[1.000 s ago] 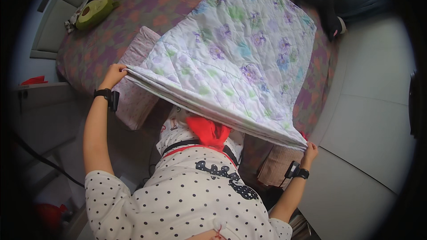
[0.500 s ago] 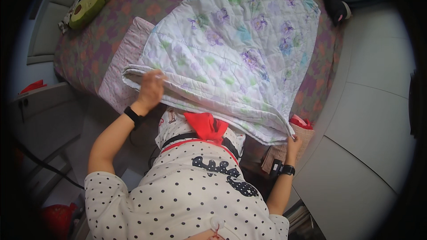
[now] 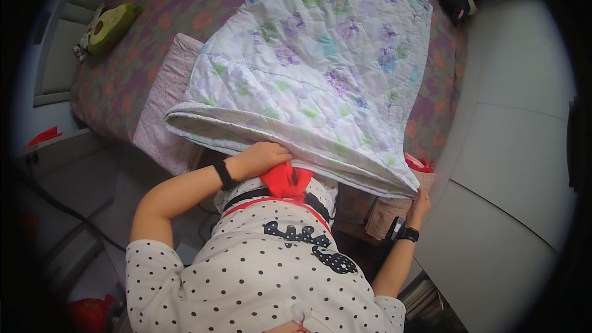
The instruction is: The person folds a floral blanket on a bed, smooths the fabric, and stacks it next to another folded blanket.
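Containers: at the lower right of the frame, a dark open compartment (image 3: pixel 431 322) holds a row of thin, pale, flat items (image 3: pixel 420 298) standing close together; their kind cannot be determined. At the lower left, a crumpled, glossy red bag-like object (image 3: pixel 89 313) is partly in shadow; its contents are not visible.

Main article: a broad white quilted-fabric blanket with purple, blue and green flowers (image 3: pixel 345 55) lies from the top centre to the middle of the frame, on a bed with a purple, grey-green and orange patterned cover (image 3: pixel 197 18). Its left side overlaps a folded pale-pink padded cloth (image 3: pixel 163 108). Its layers gape along the near edge, forming a long slot.

Hands: the right hand (image 3: pixel 419 208), right of centre, pinches the blanket's near right corner, beside a folded tan textured cloth (image 3: pixel 390 214). The left hand (image 3: pixel 265 157) lies at mid-frame on the near edge, fingers curved, just above a bright red fabric bow (image 3: pixel 288 180); whether it grips cannot be told.

Differences: one second earlier the left hand grips the near left corner, with the layers together; half a second earlier it is at the slot's left part. It is now at the edge's middle. The right hand remains at its corner.
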`<state>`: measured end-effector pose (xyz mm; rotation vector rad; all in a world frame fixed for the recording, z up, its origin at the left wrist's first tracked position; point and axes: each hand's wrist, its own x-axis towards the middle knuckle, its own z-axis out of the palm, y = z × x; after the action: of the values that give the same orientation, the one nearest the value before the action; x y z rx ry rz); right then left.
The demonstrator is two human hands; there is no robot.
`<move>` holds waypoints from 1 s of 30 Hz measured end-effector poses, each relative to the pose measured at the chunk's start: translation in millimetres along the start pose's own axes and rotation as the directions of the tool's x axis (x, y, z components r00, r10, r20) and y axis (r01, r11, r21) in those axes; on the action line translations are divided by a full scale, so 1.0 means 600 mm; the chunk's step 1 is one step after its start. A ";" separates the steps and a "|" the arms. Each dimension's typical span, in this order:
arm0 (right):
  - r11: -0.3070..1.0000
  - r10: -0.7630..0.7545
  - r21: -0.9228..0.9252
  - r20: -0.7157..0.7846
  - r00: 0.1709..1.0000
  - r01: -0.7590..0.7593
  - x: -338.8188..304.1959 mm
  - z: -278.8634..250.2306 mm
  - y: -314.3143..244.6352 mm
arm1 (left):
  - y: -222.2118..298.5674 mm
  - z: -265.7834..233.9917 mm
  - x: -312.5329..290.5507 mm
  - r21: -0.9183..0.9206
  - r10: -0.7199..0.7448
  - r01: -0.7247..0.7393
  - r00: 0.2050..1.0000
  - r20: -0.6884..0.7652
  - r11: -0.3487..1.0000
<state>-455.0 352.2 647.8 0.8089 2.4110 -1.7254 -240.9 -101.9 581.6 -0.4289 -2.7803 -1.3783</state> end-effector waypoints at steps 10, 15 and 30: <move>0.949 -0.233 -0.211 0.022 0.972 0.233 -0.025 0.015 -0.023 | -0.005 0.030 0.083 0.205 0.100 -0.119 0.989 0.105 0.971; 0.960 -0.195 -0.208 -0.025 0.980 0.186 -0.015 0.017 -0.025 | 0.016 0.004 0.071 -0.019 0.152 -0.152 0.988 0.011 0.988; 0.972 -0.136 -0.191 0.018 0.991 0.137 0.002 0.020 -0.032 | -0.028 -0.026 -0.024 0.013 -0.081 0.080 0.969 0.234 0.997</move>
<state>-467.6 337.5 659.4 0.6277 2.6340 -1.5008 -232.9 -127.4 576.3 -0.5167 -3.0188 -1.4255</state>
